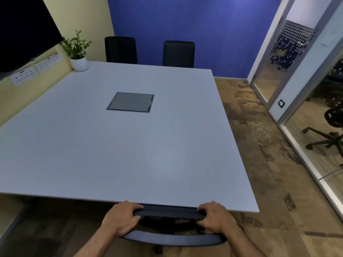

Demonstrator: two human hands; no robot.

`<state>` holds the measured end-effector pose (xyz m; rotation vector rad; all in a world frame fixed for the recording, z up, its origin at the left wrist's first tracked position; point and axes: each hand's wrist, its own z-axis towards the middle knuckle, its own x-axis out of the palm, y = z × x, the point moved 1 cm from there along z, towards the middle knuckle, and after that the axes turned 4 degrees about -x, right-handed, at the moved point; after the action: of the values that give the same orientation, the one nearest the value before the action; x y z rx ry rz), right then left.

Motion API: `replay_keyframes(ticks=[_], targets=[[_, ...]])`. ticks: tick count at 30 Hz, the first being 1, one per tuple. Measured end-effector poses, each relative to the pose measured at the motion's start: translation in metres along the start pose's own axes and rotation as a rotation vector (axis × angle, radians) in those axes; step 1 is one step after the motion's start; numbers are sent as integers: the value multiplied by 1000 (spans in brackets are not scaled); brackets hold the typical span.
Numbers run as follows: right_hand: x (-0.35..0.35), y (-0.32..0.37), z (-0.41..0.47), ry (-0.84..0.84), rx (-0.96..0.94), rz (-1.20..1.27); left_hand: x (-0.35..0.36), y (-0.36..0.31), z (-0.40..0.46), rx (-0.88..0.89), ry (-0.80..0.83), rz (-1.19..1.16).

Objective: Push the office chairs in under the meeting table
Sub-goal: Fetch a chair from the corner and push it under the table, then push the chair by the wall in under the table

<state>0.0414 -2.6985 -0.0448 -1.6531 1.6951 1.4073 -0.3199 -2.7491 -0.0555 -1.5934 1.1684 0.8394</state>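
Observation:
A dark office chair (168, 213) stands at the near edge of the white meeting table (130, 145), its backrest top touching the table's edge and its seat hidden beneath. My left hand (120, 218) grips the left end of the backrest's top. My right hand (213, 217) grips the right end. Two more dark chairs stand at the far side, one on the left (120, 50) and one on the right (178, 53); only their backrests show above the tabletop.
A grey cable hatch (130, 102) sits in the table's middle. A potted plant (78, 52) stands at the far left corner by wall sockets (33, 70) and a dark screen (24, 32). Glass partitions (306, 108) and a door run along the right, with brown floor (259, 136) between.

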Motion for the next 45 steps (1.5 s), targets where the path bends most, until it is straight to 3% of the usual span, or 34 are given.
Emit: replay_keyframes(ticks=[7, 13, 24, 30, 35, 45], targets=[[-4, -1, -16, -10, -23, 21, 1, -21, -26, 75, -120, -53], [-8, 24, -40, -101, -58, 53, -9, -14, -88, 110, -321, -151], [52, 169, -121, -284, -285, 212, -14, 65, -267, -29, -449, -190], [125, 278, -188, -243, -514, 183, 13, 141, -434, -198, -525, -158], [191, 405, -248, -185, -781, 180, 32, 215, -596, -458, -609, -153], [314, 597, -315, 21, -1175, 86, 69, 308, -786, -863, -806, -135]])
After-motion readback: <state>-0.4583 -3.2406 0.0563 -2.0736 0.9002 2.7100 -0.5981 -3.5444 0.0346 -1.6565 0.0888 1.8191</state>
